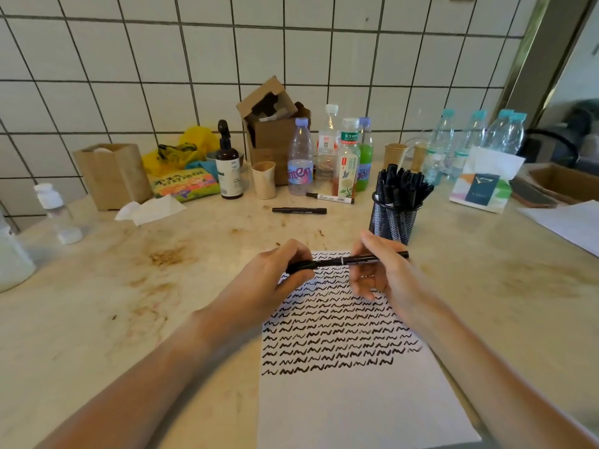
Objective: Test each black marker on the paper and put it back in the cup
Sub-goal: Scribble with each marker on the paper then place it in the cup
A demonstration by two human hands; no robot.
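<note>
I hold one black marker (337, 261) level above the top of the paper (353, 403). My left hand (278, 277) grips its cap end at the left. My right hand (379, 270) pinches its barrel, whose tail sticks out to the right. Whether the cap is on or partly off I cannot tell. The white paper lies on the counter before me, its upper half filled with rows of black squiggles. A black mesh cup (393, 218) packed with several black markers stands just behind my right hand.
A loose black marker (299, 210) and a white-barrelled marker (330, 198) lie behind the paper. Bottles (300, 157), paper cups (264, 179), a brown pump bottle (228, 166), cardboard boxes (113, 175) and a tissue pack (483, 186) crowd the back by the tiled wall. More white sheets (567, 222) lie at the right.
</note>
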